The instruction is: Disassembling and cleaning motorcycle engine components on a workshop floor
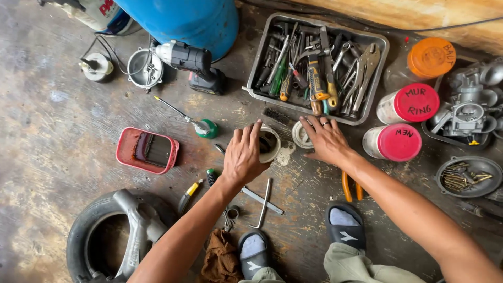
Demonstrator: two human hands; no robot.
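Observation:
My left hand is cupped over a round white housing on the floor, fingers curled around its left rim. My right hand lies flat and spread beside it, with a ring on one finger, its fingertips near a small round white part and the front edge of a grey metal tool tray. The tray holds several wrenches, pliers and screwdrivers.
Around me lie a red tray holding a dark part, a cordless drill, a blue drum, red- and orange-lidded jars, a carburetor, a dish of screws, a tyre with a metal bracket, orange-handled pliers and loose hex keys.

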